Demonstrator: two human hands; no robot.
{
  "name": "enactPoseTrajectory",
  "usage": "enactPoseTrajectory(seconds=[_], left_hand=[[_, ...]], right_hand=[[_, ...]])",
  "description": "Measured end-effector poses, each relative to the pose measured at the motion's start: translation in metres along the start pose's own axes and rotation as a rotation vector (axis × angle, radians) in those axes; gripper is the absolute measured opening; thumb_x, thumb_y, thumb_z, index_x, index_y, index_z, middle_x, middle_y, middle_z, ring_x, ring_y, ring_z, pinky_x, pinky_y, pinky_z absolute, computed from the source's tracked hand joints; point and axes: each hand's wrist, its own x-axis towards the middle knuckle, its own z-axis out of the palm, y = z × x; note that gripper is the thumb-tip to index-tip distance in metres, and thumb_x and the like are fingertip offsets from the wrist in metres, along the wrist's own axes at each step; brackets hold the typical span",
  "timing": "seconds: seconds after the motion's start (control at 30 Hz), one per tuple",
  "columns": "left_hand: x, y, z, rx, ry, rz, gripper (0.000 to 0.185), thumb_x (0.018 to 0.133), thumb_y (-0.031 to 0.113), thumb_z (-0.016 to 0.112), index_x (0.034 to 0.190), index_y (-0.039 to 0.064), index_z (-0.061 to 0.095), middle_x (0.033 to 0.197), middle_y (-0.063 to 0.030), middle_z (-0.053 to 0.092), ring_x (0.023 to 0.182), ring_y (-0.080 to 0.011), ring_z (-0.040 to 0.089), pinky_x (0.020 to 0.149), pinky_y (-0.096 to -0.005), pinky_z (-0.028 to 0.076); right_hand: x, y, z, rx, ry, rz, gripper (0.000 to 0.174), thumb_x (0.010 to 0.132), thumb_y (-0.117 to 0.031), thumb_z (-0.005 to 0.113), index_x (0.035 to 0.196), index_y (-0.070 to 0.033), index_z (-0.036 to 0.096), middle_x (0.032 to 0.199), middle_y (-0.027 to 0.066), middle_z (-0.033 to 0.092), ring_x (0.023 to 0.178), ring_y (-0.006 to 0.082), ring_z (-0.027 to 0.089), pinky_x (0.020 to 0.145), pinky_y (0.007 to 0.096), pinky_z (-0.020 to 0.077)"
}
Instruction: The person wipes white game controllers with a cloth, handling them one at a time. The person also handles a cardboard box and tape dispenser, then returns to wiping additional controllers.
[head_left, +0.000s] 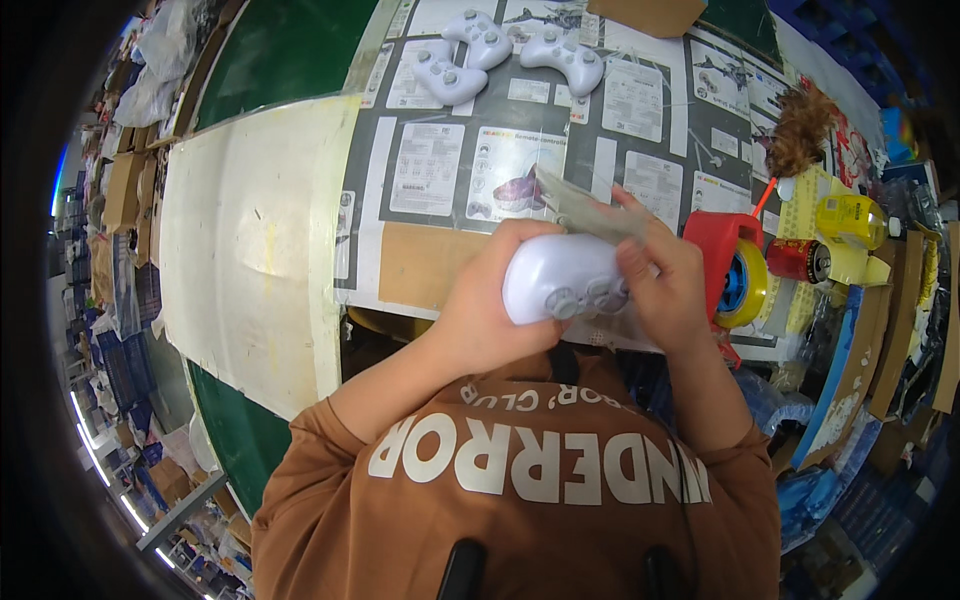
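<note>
A white game controller (559, 274) is gripped by my left hand (487, 292), which wraps around its rounded grip end. My right hand (667, 277) is at the controller's other end, with thumb and fingers around a grey, translucent, blurred piece (592, 214) that looks like thin cloth or film. This piece extends over the controller's upper edge. Whether the right fingers also press on the controller is hard to tell. Farther back on the worktable lie several more white controllers (562, 61), two of them touching.
The worktable (367, 142) is covered with printed sheets under a clear layer. At right stand a red tape dispenser (701, 247) with yellow tape, a red drink can (795, 259) and a bottle of yellow liquid (851, 221). A cardboard piece (645, 15) lies at the back edge.
</note>
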Motion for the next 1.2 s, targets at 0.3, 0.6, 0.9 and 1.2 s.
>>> enactPoseTrajectory(seconds=[0.3,0.6,0.9,1.2], left_hand=[[0.0,-0.005,0.002,-0.085,-0.013,0.013,0.061,0.057,0.009,0.068,0.111,0.007,0.04,0.096,-0.0113,0.055,0.087,-0.022,0.056,0.075,-0.0313,0.044],[0.002,-0.006,0.005,-0.993,-0.03,-0.298,0.044,0.08,0.02,0.058,0.115,0.007,0.035,0.083,-0.0075,0.05,0.06,-0.0106,0.048,0.043,-0.0202,0.037],[0.002,-0.011,0.011,-1.116,-0.015,-0.437,0.056,0.087,0.054,0.026,0.109,0.004,0.041,0.072,-0.009,0.052,0.052,-0.0112,0.045,0.043,-0.0214,0.034],[0.007,-0.017,0.016,-1.128,0.189,-0.463,0.048,0.089,0.05,0.026,0.105,0.008,0.042,0.067,-0.0051,0.05,0.045,-0.0094,0.04,0.041,-0.0209,0.031]], right_hand=[[-0.008,0.013,-0.006,-0.074,0.017,-0.184,0.026,0.082,-0.023,0.056,0.081,0.003,0.059,0.072,0.0117,0.056,0.059,0.02,0.052,0.054,0.0294,0.0409],[-0.001,0.027,-0.015,0.461,0.094,0.251,0.033,0.089,-0.025,0.047,0.065,-0.003,0.051,0.059,-0.006,0.044,0.058,0.0001,0.034,0.048,0.018,0.0289],[-0.019,0.015,0.002,0.209,0.337,0.03,0.027,0.088,-0.02,0.047,0.081,0.004,0.058,0.081,0.0077,0.057,0.072,0.0132,0.051,0.06,0.0236,0.0407],[-0.019,0.024,0.033,-0.838,0.171,-0.589,0.029,0.081,-0.02,0.055,0.096,0.004,0.059,0.11,0.0185,0.054,0.116,0.0401,0.039,0.096,0.0464,0.0266]])
